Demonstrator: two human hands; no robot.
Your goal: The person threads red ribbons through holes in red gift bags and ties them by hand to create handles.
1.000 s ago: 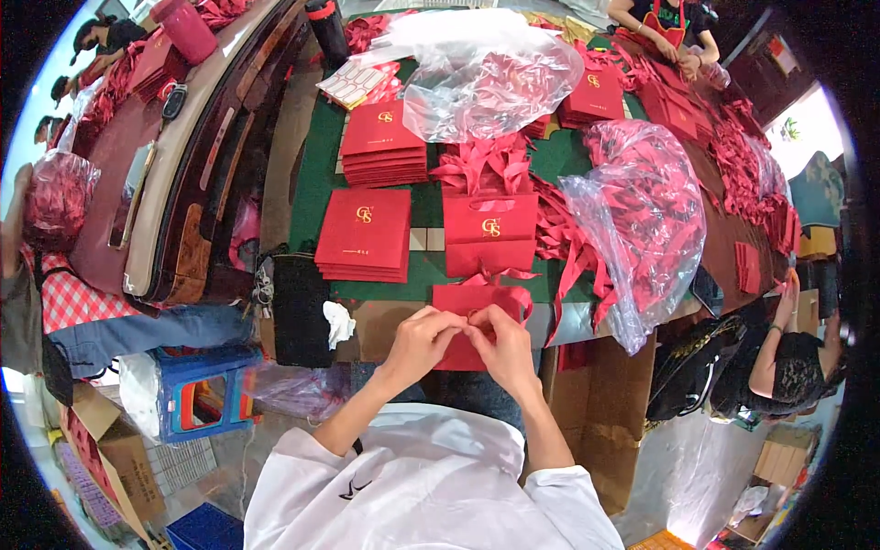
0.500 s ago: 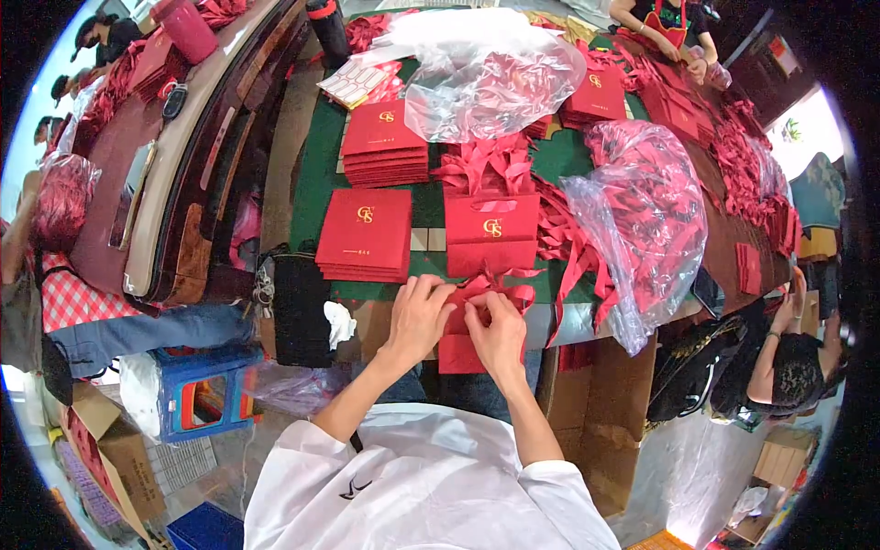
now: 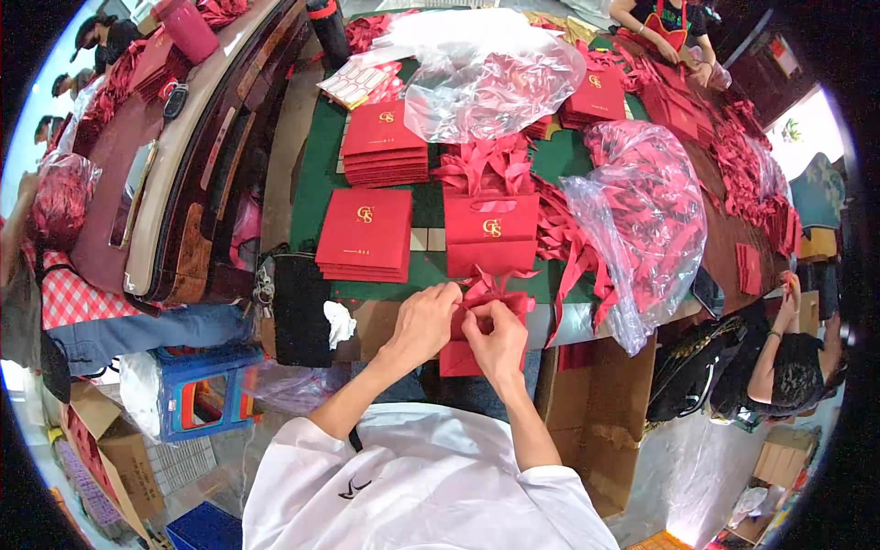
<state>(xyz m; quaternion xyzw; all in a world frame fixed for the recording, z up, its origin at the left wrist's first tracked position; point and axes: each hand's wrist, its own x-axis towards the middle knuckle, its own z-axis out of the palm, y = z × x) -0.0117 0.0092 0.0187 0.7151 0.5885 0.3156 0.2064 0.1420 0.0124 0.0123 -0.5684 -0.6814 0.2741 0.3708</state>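
A red paper gift bag [image 3: 458, 360] is at the table's near edge, in front of my body. My left hand [image 3: 424, 323] is closed in a pinch at the left of the bag's upper edge. My right hand [image 3: 496, 341] also pinches, thumb against curled fingers, over the bag's upper right part. Red ribbon [image 3: 495, 285] loops up just beyond my fingers. The fingers cover most of the spot where ribbon and bag meet. Directly beyond lies another red bag [image 3: 490, 252] with ribbon handles. To its left is a stack of flat red bags [image 3: 365, 235].
A clear plastic sack of red ribbons [image 3: 646, 215] lies right of the bags. Clear plastic wrap [image 3: 500, 87] and another bag stack [image 3: 385, 142] are farther back. An open cardboard box [image 3: 587, 412] stands below the table. Other people work at the far right and right.
My left hand has rolled slightly, its fingers more folded and a little to the right. My right hand has dropped slightly and drawn its fingers in. The bag stays in front of me.
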